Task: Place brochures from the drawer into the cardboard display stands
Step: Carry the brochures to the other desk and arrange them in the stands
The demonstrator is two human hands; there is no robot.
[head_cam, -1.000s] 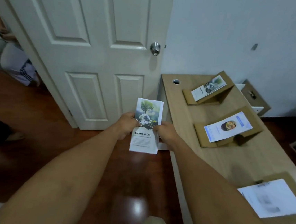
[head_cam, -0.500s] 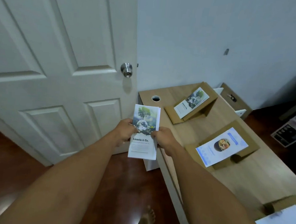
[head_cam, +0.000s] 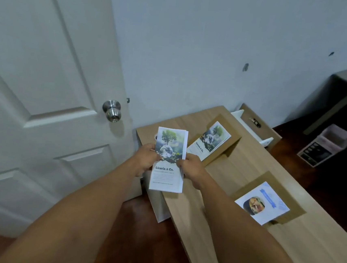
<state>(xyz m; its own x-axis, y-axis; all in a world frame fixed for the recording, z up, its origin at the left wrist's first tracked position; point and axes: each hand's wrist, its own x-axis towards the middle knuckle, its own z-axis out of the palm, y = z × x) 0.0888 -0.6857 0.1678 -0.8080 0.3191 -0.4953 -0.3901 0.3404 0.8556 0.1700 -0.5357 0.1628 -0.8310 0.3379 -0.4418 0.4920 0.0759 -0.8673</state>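
I see the white door [head_cam: 44, 97] filling the left, with its steel knob [head_cam: 111, 110] well left of my hands. The wooden desk [head_cam: 243, 233] runs from the wall corner toward me on the right. Behind its far end an open drawer [head_cam: 255, 126] juts out. On the desk stand two cardboard stands: the far stand [head_cam: 228, 145] carries a tree-and-globe leaflet [head_cam: 209, 140] leaning back, top toward the wall; the near stand [head_cam: 292, 204] carries a blue-edged flyer [head_cam: 262, 203] with a round picture.

I hold a small stack of brochures [head_cam: 168, 162] over the desk's left front corner, long axis running away from me, tree at the far end, the "Liceria & Co." title reading upright to me. My left hand [head_cam: 146, 158] pinches its left edge and my right hand [head_cam: 190, 167] pinches its right edge, thumbs on the cover.

Against half a second ago, the stack sits nearer the far stand and hides the desk's cable hole, and both stands appear closer. The far stand lies just beyond the stack, right of it.
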